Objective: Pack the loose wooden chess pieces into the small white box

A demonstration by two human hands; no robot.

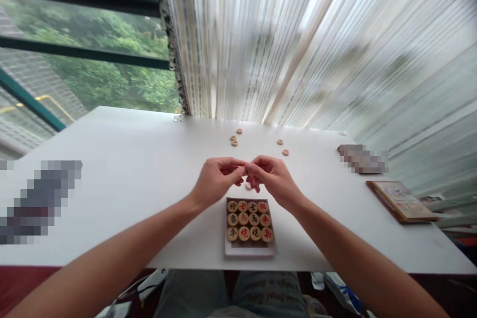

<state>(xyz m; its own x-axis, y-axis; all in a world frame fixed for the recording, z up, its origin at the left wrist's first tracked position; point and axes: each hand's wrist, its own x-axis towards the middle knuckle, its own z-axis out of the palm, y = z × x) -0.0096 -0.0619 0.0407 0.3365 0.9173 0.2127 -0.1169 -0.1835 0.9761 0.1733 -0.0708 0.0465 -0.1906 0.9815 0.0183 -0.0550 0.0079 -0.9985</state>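
My left hand (222, 175) and my right hand (269, 174) meet above the table, thumbs and fingertips pinched together. Whatever is between the fingertips is hidden. Just under the right fingers, a Chinese chess piece (248, 186) shows in part; I cannot tell whether it is touched. Nearer to me sits a shallow open box (249, 252). Several round wooden pieces lie in it in three rows, with red or black characters facing up, such as a red piece (243, 218) in the middle row. A strip of the box floor shows at its front edge.
Loose chess pieces lie farther back: a stacked-looking pair (234, 142), one piece (239, 131) behind it, and two to the right (285, 152). A wood-edged board (402, 201) and blurred-out items lie toward the table's sides. Striped curtain (261, 49) and window stand behind.
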